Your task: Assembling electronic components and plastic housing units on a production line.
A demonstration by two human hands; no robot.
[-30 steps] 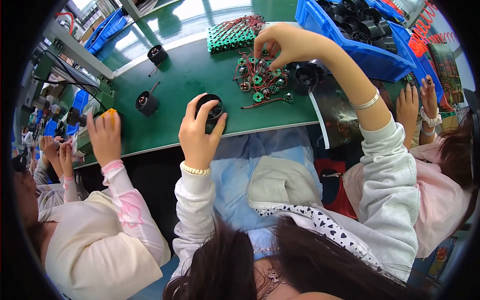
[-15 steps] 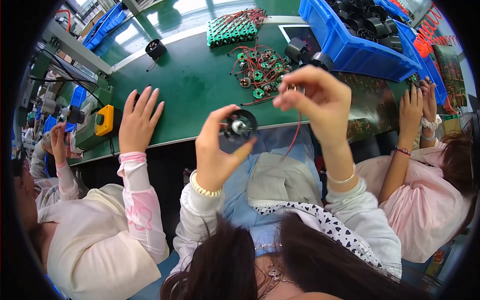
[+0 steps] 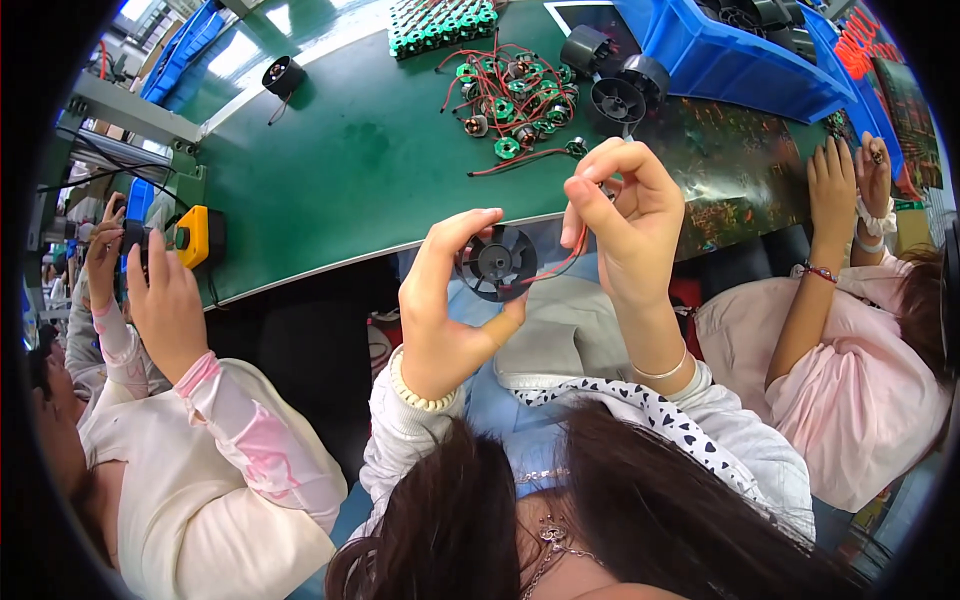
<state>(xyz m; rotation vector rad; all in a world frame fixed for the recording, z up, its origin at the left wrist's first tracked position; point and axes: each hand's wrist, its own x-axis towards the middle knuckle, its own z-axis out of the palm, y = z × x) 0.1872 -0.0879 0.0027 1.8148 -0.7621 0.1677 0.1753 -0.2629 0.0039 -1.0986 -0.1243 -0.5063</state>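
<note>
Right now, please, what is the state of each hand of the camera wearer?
Left hand: closed around the black fan.
Right hand: closed, pinching red wires; whether it holds more cannot be told.

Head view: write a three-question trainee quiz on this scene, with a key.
1. True or false: the camera wearer's left hand holds the round black fan.
2. What colour is the bin that contains black fan housings?
A) white
B) blue
C) yellow
3. Fill in: the red wires run from the round black fan to the camera wearer's ____.

Key:
1. True
2. B
3. right hand
</note>
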